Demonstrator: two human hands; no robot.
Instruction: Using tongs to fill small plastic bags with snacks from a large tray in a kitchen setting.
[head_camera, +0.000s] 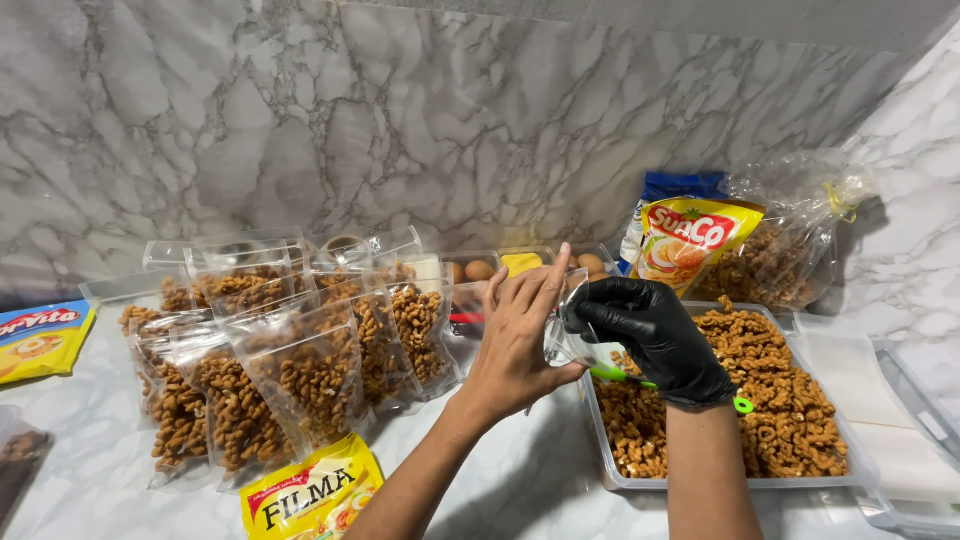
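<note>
Your bare left hand (520, 335) and your black-gloved right hand (655, 335) meet on a small clear pouch (568, 335), pinched between them just above the near-left corner of the clear tub (745, 483) of brown twisted snacks (790, 400) — a green scoop (640, 383) shows under the glove. To your left stand filled pouches (300, 370) in rows, and a yellow packet (312, 492) lies on the marble counter (90, 480) before them — another yellow packet (690, 240) leans behind the tub
</note>
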